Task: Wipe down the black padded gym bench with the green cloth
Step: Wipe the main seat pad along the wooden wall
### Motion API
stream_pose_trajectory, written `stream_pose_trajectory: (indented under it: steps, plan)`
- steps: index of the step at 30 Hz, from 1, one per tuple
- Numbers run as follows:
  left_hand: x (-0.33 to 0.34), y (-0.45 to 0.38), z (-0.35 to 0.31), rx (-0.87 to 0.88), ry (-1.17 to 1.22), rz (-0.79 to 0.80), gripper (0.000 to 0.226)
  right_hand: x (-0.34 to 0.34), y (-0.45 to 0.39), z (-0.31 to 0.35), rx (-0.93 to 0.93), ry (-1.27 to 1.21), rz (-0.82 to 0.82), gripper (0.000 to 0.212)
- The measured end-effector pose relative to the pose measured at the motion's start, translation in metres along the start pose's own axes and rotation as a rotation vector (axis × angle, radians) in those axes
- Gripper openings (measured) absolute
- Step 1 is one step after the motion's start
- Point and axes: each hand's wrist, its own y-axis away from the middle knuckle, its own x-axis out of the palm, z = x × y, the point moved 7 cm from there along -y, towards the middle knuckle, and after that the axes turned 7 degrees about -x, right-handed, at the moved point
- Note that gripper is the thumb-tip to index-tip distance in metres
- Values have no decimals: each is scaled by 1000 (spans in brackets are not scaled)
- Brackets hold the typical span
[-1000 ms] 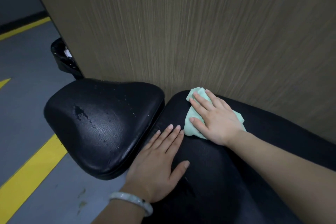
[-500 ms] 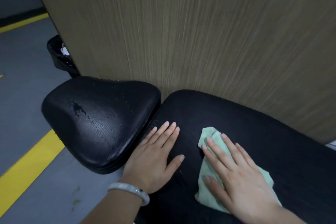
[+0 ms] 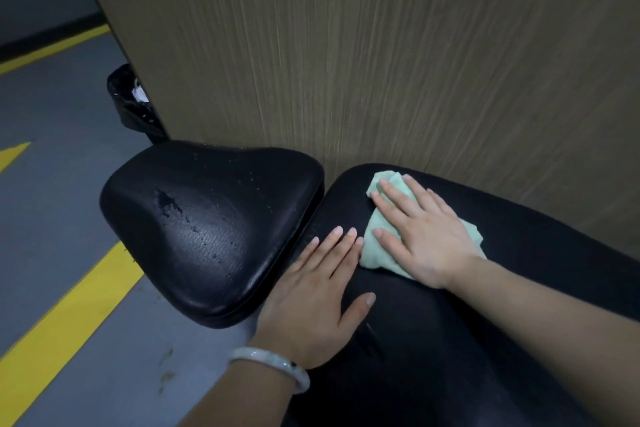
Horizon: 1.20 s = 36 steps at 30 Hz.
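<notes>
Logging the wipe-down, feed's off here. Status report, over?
Right hand flat, pressing green cloth on long bench pad. Left hand flat, bracing same pad. Seat pad shows droplets. Nothing in the way.

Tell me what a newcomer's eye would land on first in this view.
The pale green cloth stands out against the black bench pad, pressed flat under the right hand near the pad's far end by the wood-grain wall. Next, the left hand lies flat beside it with a pale bangle on the wrist. To the left, the separate seat pad shows droplets and a dark scuffed patch.
</notes>
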Motion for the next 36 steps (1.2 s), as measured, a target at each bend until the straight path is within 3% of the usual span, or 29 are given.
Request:
stream_pose_trajectory:
  steps: [10,22,28,36]
  plan:
    - [0,-2,0,-5,-9,5,72,1,-32,-9,36,19,-6,87]
    - [1,0,0,3,-11,32,77,6,55,18,-3,73,-70,62]
    - [0,0,-1,6,1,68,77,9,99,43,-39,92,-123,62]
    - [-3,0,-1,-20,93,108,92,10,68,34,-83,41,-55,63]
